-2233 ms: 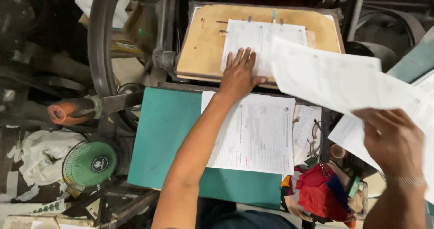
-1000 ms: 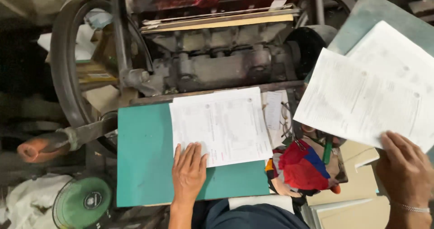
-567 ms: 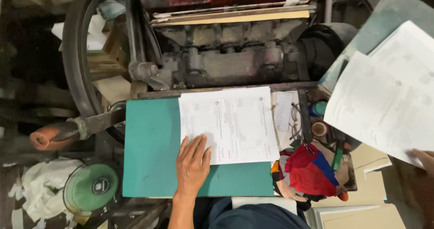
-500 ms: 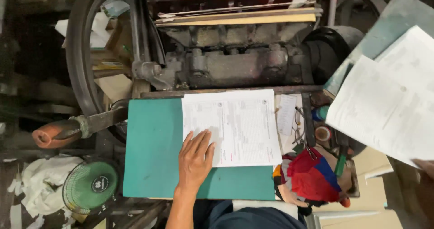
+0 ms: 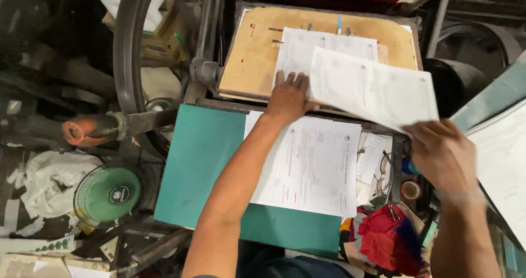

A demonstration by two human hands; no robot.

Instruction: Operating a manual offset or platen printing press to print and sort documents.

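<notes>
Head view looks down on an old printing press with a tan wooden platen [image 5: 252, 64] at the top and a green feed board [image 5: 203, 157] below it. On the platen lies a printed sheet [image 5: 298, 50], and the left hand [image 5: 287, 94] rests flat on its lower left corner, fingers stretched and slightly spread, pressing and not gripping. The right hand [image 5: 444, 154] is at the right side, closed around the near edge of a second printed sheet [image 5: 375, 89]; this sheet hangs in the air, tilted, and it covers the right part of the sheet on the platen. A stack of printed forms [image 5: 318, 168] lies on the green board, under the left forearm. At the left stands a big dark flywheel [image 5: 129, 64], with an orange-tipped handle [image 5: 82, 132] near it, and lower there is a small green fan [image 5: 107, 196] beside crumpled white rags [image 5: 49, 179]. Red and blue cloth [image 5: 392, 239] lies at the lower right, near a roll of tape [image 5: 411, 190].
</notes>
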